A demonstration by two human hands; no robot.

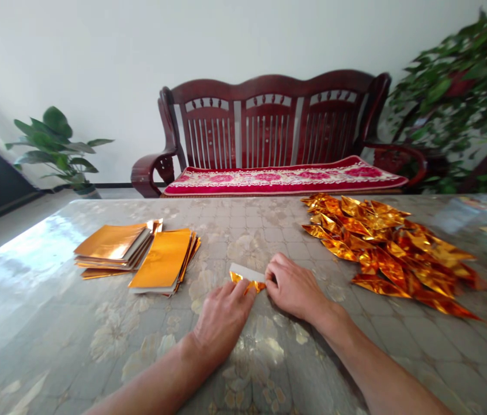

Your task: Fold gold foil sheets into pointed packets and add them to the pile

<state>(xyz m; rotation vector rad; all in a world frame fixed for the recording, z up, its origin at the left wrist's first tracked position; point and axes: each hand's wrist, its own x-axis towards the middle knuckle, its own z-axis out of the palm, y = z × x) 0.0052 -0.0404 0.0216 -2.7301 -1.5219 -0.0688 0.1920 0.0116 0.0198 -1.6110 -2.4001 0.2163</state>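
A sheet of gold foil paper (246, 272), partly folded, lies on the table between my hands, with its pale backing and a crumpled gold edge showing. My left hand (225, 311) presses down on the near edge of the sheet, its fingers bent together over the gold strip. At the sheet's right end, my right hand (293, 285) pinches the corner with curled fingers. To the left sit two stacks of flat gold foil sheets (161, 259), side by side. A heap of folded, pointed gold foil pieces (381, 248) spreads over the table on the right.
The table (113, 346) has a glossy patterned cover. Clear plastic wrapping (472, 212) lies at its far right. Behind the table stands a dark red wooden bench (264, 92) with a red floral cushion (286, 177). Potted plants (59, 147) flank the bench.
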